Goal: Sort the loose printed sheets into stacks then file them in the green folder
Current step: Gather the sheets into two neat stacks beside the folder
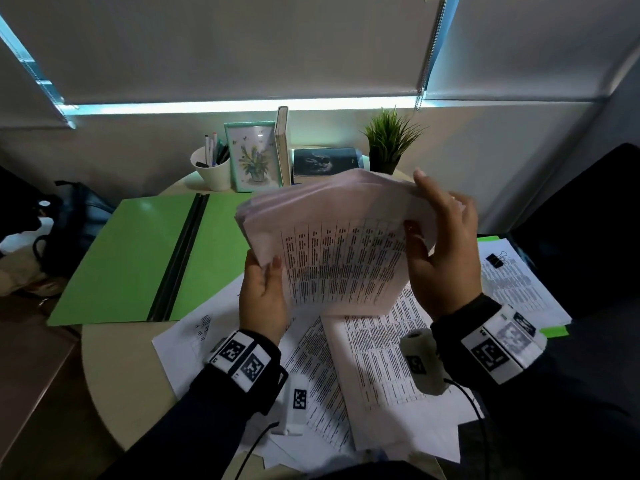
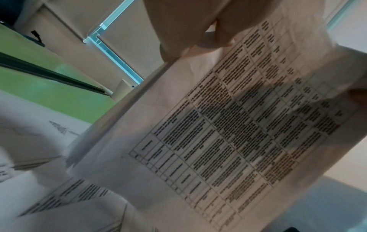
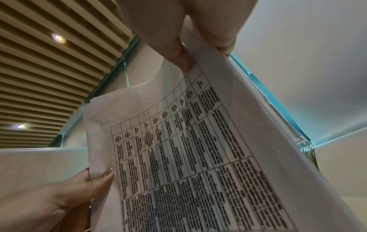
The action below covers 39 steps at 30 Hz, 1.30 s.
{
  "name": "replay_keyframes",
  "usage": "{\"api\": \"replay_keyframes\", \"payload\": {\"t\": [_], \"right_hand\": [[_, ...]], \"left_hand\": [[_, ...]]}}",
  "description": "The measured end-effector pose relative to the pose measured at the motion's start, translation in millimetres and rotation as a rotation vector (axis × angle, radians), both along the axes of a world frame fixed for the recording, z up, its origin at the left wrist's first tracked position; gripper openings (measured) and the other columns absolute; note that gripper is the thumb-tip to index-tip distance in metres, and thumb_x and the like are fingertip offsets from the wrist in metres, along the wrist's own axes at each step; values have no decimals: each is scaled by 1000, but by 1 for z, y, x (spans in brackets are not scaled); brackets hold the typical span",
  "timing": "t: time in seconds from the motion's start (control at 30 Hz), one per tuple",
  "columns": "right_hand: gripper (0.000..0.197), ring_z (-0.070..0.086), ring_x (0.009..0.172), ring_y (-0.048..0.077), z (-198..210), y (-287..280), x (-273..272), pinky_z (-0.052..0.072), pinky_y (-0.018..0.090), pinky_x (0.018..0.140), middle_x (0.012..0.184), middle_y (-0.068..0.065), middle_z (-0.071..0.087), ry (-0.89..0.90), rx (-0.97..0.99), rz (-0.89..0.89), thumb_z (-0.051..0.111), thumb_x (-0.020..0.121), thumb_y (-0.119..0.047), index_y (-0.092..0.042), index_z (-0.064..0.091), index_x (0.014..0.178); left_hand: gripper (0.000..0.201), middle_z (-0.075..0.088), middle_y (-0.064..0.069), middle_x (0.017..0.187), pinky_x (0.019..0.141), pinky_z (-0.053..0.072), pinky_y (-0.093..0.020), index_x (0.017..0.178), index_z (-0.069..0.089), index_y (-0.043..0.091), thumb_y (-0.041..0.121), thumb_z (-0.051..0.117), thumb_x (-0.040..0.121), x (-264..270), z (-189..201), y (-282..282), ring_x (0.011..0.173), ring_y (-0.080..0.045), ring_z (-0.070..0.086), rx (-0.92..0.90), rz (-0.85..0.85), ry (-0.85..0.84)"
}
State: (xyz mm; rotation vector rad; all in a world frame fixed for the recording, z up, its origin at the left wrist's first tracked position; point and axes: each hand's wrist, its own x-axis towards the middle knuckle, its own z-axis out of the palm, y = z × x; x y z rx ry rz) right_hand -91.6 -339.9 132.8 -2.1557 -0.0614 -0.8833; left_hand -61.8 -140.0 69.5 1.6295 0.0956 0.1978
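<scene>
Taking the green folder [image 1: 138, 258] as the mark: it lies open and flat on the pale round surface [image 1: 114, 368], its dark spine running down the middle, with a dark bag [image 1: 69, 220] off its left edge beyond the surface. Behind its far right corner stand a white cup of pens [image 1: 211, 168], a framed flower picture [image 1: 252, 155], an upright book [image 1: 282, 147], a dark photo [image 1: 325, 161] and a potted plant [image 1: 389, 143]. Just right of the folder, raised above the surface and tilted toward the person, is a bundle of printed sheets [image 1: 332, 244] with a table of dense text facing them; its far corner overlaps the folder's right flap in the head view. The left hand [image 1: 263, 296] pinches the bundle's lower left edge, thumb on the printed face and the other fingers behind. The right hand [image 1: 443, 251] grips the upper right edge, thumb in front and fingers curled over the top. Below both hands, near the folder's front right corner, loose printed sheets [image 1: 346, 368] lie fanned and overlapping. Farthest right sits a clipped stack [image 1: 519, 285] with a black binder clip [image 1: 495, 260].
</scene>
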Motion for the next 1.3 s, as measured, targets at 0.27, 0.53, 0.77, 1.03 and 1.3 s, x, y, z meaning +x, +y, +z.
{"api": "replay_keyframes", "payload": {"t": [0.27, 0.53, 0.77, 1.03, 1.3], "right_hand": [[54, 28, 100, -6, -9, 6, -1, 19, -14, 88, 117, 9, 39, 58, -72, -30, 61, 85, -1, -23, 48, 134], [85, 53, 101, -11, -9, -4, 2, 42, 2, 86, 118, -13, 54, 167, 380, 46, 68, 81, -12, -42, 17, 141], [35, 62, 97, 12, -54, -13, 0, 49, 40, 96, 100, -15, 65, 543, 501, 127, 71, 79, -26, -32, 51, 107], [32, 58, 102, 22, -93, -2, -16, 45, 40, 96, 110, 2, 63, 821, 504, 77, 52, 92, -15, -19, 48, 124], [26, 63, 98, 34, -153, 3, -20, 51, 47, 89, 100, 11, 67, 1112, 475, 73, 60, 87, -14, -12, 55, 112]], "left_hand": [[43, 57, 13, 112, 78, 40, 2, 120, 42, 33, 6, 56, 90, -4, -12, -2, 103, -6, 55, 12, -46, 42], [28, 66, -8, 106, 101, 45, -40, 120, 56, 5, 16, 54, 93, 5, -11, 3, 109, -28, 61, 19, 20, 176], [15, 68, 1, 102, 99, 45, -42, 100, 60, 28, 16, 57, 91, 14, 2, 8, 103, -23, 61, -40, 0, 125], [35, 64, -5, 120, 105, 40, -47, 124, 53, 15, 22, 57, 91, 12, -18, 24, 113, -27, 58, 7, -100, 416], [38, 60, -9, 124, 101, 38, -33, 131, 52, 6, 11, 54, 93, -14, -56, 52, 117, -26, 55, 283, -216, 589]]}}
